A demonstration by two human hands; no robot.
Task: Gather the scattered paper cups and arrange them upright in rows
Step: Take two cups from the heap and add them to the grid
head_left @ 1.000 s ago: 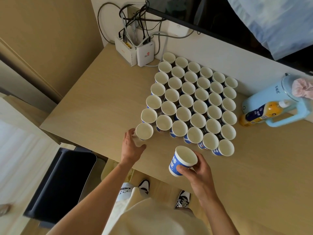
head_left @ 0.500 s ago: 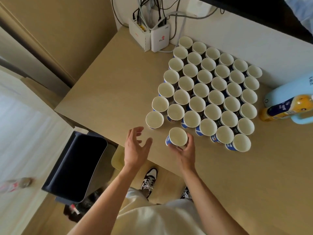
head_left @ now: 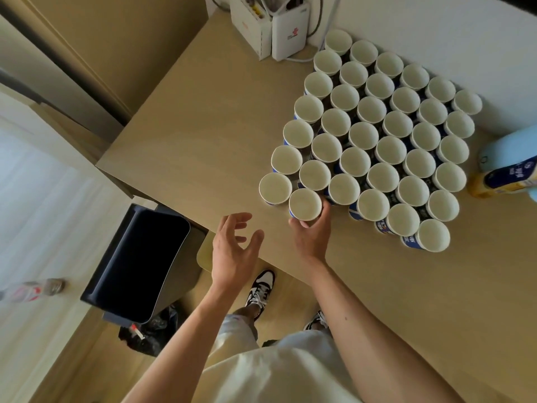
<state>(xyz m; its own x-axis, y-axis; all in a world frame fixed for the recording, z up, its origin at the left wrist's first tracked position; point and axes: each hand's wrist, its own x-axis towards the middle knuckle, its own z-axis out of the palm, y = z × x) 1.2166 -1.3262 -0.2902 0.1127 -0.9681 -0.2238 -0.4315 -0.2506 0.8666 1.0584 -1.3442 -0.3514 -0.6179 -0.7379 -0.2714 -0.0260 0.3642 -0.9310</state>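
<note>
Cup in hand (head_left: 305,204): upright, mouth up, at the near left corner of the block, rim touching or just beside its neighbours; base seems down on the table (head_left: 189,135), cannot be sure
Right hand (head_left: 312,237): wrapped round the cup's near side, thumb on one wall, fingers on the other
Left hand (head_left: 232,242): over the table edge, fingers spread and loosely bent, holding nothing
Block of cups (head_left: 377,132): all upright, packed in slanting rows from the white router boxes (head_left: 287,27) towards the near edge
Stage: judged as seating one cup to begin a new near row
Risk: a hard push could shunt the light neighbour cup (head_left: 275,189) and ripple the rows out of line
Risk: a squeezed thin wall may spring on release and tip the cup; so close to the table edge, a knock could send it to the floor
</note>
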